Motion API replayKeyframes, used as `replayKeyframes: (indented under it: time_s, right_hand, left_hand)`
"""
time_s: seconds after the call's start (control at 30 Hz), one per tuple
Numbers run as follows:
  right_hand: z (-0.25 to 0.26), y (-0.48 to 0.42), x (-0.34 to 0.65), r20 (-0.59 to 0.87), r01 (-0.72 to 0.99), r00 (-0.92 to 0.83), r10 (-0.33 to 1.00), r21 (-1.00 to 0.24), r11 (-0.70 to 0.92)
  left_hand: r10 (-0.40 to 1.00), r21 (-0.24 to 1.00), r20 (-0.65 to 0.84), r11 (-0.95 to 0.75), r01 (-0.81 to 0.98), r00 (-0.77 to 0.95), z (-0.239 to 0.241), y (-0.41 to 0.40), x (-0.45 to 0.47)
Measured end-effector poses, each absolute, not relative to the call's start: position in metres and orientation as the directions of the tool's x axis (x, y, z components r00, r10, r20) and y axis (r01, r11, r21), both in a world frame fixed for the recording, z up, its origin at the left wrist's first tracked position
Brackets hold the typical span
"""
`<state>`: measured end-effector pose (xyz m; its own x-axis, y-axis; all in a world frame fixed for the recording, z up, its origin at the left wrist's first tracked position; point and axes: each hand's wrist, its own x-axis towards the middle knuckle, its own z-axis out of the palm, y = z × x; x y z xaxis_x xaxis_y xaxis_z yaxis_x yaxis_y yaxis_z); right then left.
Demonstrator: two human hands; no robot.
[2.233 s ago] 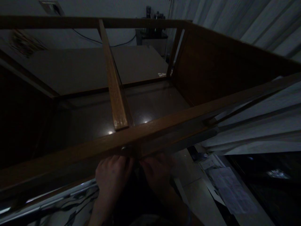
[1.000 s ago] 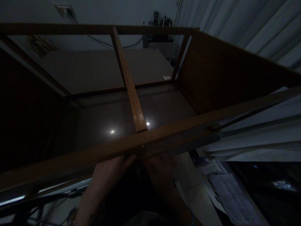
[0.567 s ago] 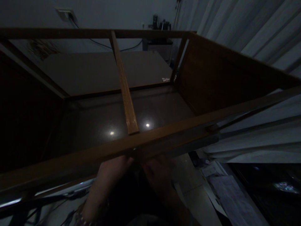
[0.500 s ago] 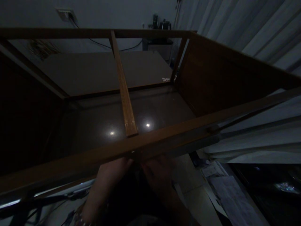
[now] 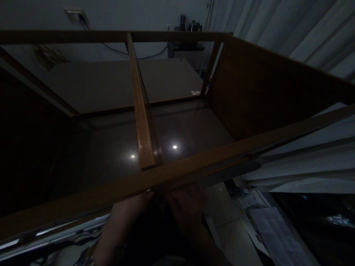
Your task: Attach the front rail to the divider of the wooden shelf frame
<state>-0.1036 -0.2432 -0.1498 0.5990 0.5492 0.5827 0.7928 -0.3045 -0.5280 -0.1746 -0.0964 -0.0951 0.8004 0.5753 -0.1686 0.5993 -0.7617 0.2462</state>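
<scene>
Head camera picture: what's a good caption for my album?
Left hand and right hand at the near rail of a wooden frame in dim light.

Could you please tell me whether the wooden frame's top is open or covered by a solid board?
The frame is open: a shiny panel shows below, either side of the crossbar.

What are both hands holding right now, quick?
Left hand: partly hidden by the front rail; can't tell.
Right hand: by the same rail; too dark to tell.
</scene>
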Motion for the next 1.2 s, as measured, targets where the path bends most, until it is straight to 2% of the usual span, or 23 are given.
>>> replayKeyframes:
  time_s: [0.13, 0.33, 0.57, 0.73, 0.9, 1.07, 1.2]
  right_hand:
    - [-0.149, -0.243, -0.104, 0.576, 0.781, 0.612, 0.542, -0.545, -0.303]
    - [-0.156, -0.245, -0.109, 0.586, 0.798, 0.592, 0.553, -0.52, -0.304]
    - [-0.16, -0.246, -0.11, 0.605, 0.817, 0.574, 0.552, -0.471, -0.333]
    - [-0.154, -0.246, -0.11, 0.629, 0.834, 0.551, 0.549, -0.437, -0.336]
    - [-0.152, -0.248, -0.11, 0.628, 0.822, 0.569, 0.531, -0.456, -0.34]
    - [-0.153, -0.248, -0.111, 0.606, 0.834, 0.55, 0.575, -0.43, -0.345]
    - [-0.154, -0.246, -0.111, 0.621, 0.824, 0.566, 0.542, -0.449, -0.345]
  left_hand:
    - [0.555, 0.259, -0.145, -0.778, 0.573, 0.819, -0.096, -0.094, -0.175]
    - [0.574, 0.128, -0.178, -0.792, 0.597, 0.799, -0.094, -0.095, -0.175]
    - [0.519, 0.122, -0.255, -0.819, 0.56, 0.816, -0.089, -0.097, -0.175]
    - [0.491, 0.15, -0.198, -0.84, 0.522, 0.848, -0.081, -0.097, -0.17]
    - [0.465, 0.107, -0.19, -0.866, 0.489, 0.865, -0.08, -0.098, -0.168]
    - [0.461, 0.088, -0.184, -0.872, 0.481, 0.868, -0.082, -0.1, -0.169]
    - [0.441, 0.08, -0.198, -0.883, 0.463, 0.875, -0.082, -0.101, -0.168]
